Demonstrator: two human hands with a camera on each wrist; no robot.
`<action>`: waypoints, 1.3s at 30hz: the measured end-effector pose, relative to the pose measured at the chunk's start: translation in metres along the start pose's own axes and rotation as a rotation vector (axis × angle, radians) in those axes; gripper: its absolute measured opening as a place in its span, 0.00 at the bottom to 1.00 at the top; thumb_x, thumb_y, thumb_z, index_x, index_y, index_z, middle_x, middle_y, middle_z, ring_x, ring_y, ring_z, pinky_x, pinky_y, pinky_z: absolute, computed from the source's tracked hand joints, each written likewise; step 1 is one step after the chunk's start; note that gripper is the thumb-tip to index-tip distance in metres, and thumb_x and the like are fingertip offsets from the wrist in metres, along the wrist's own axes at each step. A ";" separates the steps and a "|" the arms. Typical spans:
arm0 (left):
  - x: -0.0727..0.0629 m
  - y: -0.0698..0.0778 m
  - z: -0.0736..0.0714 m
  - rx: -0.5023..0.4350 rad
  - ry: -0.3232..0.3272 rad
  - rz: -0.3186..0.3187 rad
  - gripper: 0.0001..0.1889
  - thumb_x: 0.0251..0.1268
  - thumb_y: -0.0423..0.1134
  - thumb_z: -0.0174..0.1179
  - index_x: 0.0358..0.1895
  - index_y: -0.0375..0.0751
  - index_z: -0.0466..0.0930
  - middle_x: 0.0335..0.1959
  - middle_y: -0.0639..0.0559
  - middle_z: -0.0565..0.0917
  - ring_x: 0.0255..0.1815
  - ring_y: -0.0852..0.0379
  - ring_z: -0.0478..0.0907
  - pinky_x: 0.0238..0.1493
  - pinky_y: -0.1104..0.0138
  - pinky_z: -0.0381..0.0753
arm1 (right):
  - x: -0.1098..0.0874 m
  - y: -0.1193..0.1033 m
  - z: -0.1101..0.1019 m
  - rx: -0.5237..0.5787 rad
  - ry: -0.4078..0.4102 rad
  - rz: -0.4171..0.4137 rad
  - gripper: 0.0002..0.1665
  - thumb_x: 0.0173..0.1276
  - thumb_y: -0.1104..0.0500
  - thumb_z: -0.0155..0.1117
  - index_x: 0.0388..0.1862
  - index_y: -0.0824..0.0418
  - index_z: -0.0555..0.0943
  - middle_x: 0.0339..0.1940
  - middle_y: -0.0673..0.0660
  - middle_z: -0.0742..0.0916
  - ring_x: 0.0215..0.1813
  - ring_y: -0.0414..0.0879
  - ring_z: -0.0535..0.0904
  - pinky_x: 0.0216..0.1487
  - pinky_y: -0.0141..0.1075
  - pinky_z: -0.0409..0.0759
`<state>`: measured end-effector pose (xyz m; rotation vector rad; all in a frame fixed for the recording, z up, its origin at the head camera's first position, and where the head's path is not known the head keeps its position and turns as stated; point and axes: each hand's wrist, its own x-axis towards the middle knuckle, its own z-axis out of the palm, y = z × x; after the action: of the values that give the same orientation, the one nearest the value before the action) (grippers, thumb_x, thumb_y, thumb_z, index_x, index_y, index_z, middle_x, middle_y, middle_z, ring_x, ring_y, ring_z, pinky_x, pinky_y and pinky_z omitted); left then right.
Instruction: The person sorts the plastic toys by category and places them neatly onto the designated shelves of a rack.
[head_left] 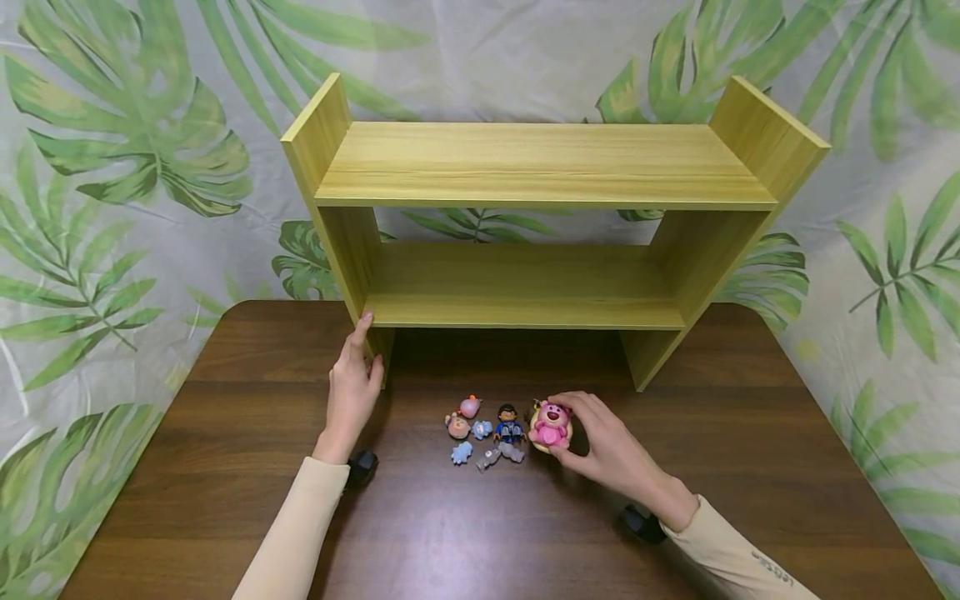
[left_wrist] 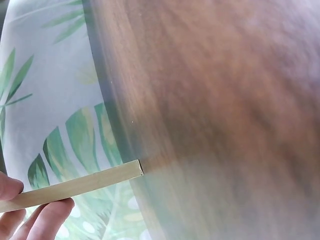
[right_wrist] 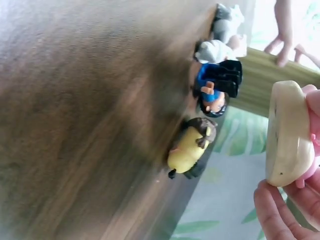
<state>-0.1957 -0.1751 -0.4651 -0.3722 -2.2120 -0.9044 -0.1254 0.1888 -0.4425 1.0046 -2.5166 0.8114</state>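
Observation:
My right hand (head_left: 615, 454) grips a pink bear figurine (head_left: 552, 427) between thumb and fingers, just right of a group of small toys. Seen from the right wrist, its thick cream base (right_wrist: 289, 137) is held clear of the tabletop. My left hand (head_left: 352, 390) holds the front edge of the wooden shelf's left side panel (head_left: 337, 267); in the left wrist view, thumb and fingers (left_wrist: 52, 217) lie on opposite faces of that panel. Beside the bear stands a toy man in blue (head_left: 508, 425). A yellow figure (right_wrist: 186, 150) lies near him in the right wrist view.
Left of the toy man are a pink figure (head_left: 470, 407), a peach one (head_left: 457, 427), pale blue ones (head_left: 461, 452) and grey ones (head_left: 512, 452). The two-board shelf (head_left: 525, 308) stands at the back of the brown table (head_left: 465, 542), before a leaf-print cloth (head_left: 510, 58).

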 end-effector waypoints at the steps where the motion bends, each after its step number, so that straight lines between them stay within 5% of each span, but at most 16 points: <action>1: 0.000 0.000 0.000 -0.001 0.004 0.000 0.45 0.56 0.16 0.55 0.72 0.60 0.52 0.60 0.37 0.73 0.18 0.54 0.58 0.21 0.60 0.67 | 0.001 0.000 0.000 0.002 0.006 -0.008 0.36 0.47 0.58 0.75 0.56 0.66 0.74 0.52 0.55 0.79 0.54 0.50 0.74 0.57 0.42 0.69; 8: 0.000 0.000 0.001 0.004 0.019 -0.002 0.46 0.54 0.15 0.55 0.71 0.60 0.54 0.60 0.38 0.73 0.18 0.54 0.59 0.22 0.60 0.68 | 0.008 -0.003 -0.003 0.053 0.052 -0.064 0.36 0.47 0.60 0.73 0.58 0.66 0.74 0.53 0.54 0.79 0.53 0.48 0.74 0.57 0.32 0.66; 39: -0.001 -0.004 0.005 -0.004 0.042 0.002 0.48 0.53 0.14 0.55 0.72 0.62 0.54 0.57 0.38 0.75 0.17 0.57 0.57 0.20 0.62 0.65 | 0.068 -0.026 -0.025 0.157 0.061 -0.116 0.36 0.53 0.57 0.73 0.61 0.64 0.73 0.56 0.56 0.79 0.56 0.48 0.73 0.56 0.37 0.71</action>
<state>-0.1991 -0.1744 -0.4700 -0.3548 -2.1718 -0.9078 -0.1531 0.1528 -0.3802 1.1459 -2.3492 1.0001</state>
